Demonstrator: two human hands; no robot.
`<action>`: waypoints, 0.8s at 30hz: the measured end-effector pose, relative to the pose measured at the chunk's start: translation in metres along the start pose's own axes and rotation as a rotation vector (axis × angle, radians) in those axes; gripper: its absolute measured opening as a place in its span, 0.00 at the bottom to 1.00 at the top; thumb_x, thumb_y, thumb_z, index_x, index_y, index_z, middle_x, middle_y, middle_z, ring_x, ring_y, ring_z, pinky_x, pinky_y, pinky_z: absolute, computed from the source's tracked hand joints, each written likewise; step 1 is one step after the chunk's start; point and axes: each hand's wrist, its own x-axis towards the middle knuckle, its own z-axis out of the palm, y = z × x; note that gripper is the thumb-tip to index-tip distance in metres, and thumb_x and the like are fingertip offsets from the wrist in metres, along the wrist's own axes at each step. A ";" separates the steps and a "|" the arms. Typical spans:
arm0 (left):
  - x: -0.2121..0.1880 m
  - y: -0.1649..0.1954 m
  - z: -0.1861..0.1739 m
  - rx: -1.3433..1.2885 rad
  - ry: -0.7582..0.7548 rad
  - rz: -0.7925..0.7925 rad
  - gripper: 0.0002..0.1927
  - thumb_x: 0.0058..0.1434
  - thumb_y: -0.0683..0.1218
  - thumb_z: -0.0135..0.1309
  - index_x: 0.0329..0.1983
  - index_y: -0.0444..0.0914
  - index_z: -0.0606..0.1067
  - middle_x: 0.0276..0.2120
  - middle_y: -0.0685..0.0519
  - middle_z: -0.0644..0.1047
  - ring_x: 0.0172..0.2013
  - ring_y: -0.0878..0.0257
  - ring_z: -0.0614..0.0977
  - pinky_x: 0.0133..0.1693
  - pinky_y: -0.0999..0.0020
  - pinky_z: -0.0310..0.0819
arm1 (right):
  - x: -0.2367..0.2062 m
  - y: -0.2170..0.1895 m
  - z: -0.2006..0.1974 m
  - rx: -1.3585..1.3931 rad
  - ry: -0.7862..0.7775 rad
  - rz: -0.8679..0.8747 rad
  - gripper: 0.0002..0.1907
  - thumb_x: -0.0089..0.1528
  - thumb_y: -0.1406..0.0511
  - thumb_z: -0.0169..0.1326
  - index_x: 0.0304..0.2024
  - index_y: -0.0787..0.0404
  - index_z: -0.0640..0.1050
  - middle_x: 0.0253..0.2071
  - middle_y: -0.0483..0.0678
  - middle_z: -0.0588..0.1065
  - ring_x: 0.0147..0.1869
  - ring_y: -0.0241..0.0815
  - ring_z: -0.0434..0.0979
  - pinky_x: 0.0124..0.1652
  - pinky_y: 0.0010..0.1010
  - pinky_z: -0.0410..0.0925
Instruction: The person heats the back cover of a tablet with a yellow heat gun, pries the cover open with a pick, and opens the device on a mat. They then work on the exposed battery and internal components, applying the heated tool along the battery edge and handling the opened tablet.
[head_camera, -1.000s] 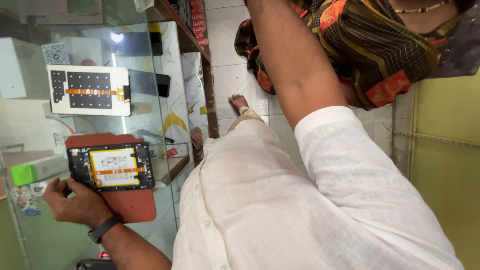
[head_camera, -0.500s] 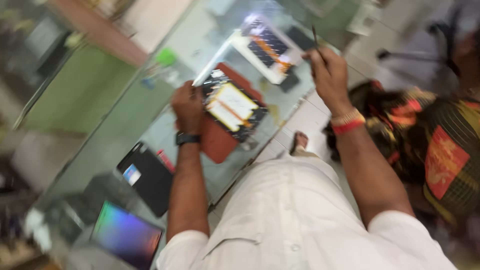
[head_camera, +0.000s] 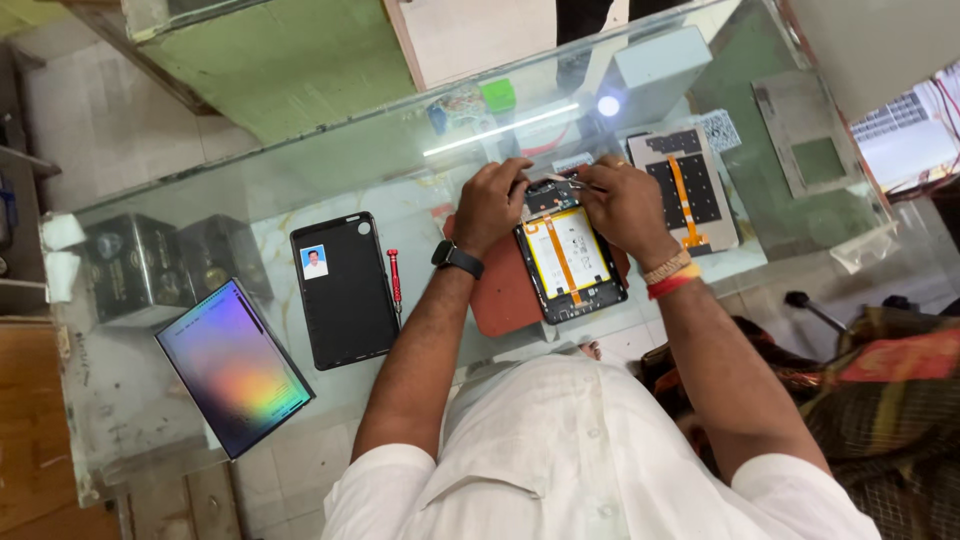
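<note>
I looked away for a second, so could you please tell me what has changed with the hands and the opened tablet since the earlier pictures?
The right hand, lifted away beyond the device half a second ago, has come down to the top edge of the opened tablet, pinching a thin tool there. The left hand has shifted from its side to the same top edge. The tablet stays on the reddish mat; the spare panel stays beside it.

Opened tablet (head_camera: 572, 262), back cover off: black frame, white-yellow battery, orange ribbon cable down its middle. Lies flat, face down, on a red-brown mat (head_camera: 500, 295) near the glass counter's (head_camera: 300, 180) middle.
</note>
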 end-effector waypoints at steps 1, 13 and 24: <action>0.002 -0.004 0.001 -0.002 -0.015 0.005 0.16 0.60 0.37 0.57 0.52 0.40 0.75 0.33 0.50 0.80 0.38 0.50 0.82 0.42 0.55 0.77 | 0.011 0.001 0.007 -0.011 -0.021 -0.039 0.07 0.60 0.66 0.64 0.40 0.59 0.83 0.39 0.49 0.77 0.39 0.51 0.79 0.38 0.40 0.71; 0.029 -0.055 0.014 -0.083 -0.049 -0.133 0.17 0.58 0.39 0.63 0.49 0.41 0.72 0.33 0.50 0.80 0.36 0.53 0.85 0.38 0.59 0.80 | 0.084 0.026 0.026 -0.009 -0.224 -0.265 0.07 0.56 0.71 0.61 0.38 0.57 0.83 0.41 0.45 0.79 0.38 0.47 0.82 0.38 0.37 0.74; 0.035 -0.061 0.015 -0.148 -0.070 -0.170 0.19 0.61 0.38 0.61 0.54 0.41 0.72 0.35 0.50 0.82 0.38 0.54 0.86 0.40 0.58 0.79 | 0.092 0.031 0.025 -0.054 -0.254 -0.337 0.09 0.55 0.68 0.63 0.38 0.58 0.82 0.38 0.45 0.78 0.35 0.47 0.81 0.35 0.37 0.73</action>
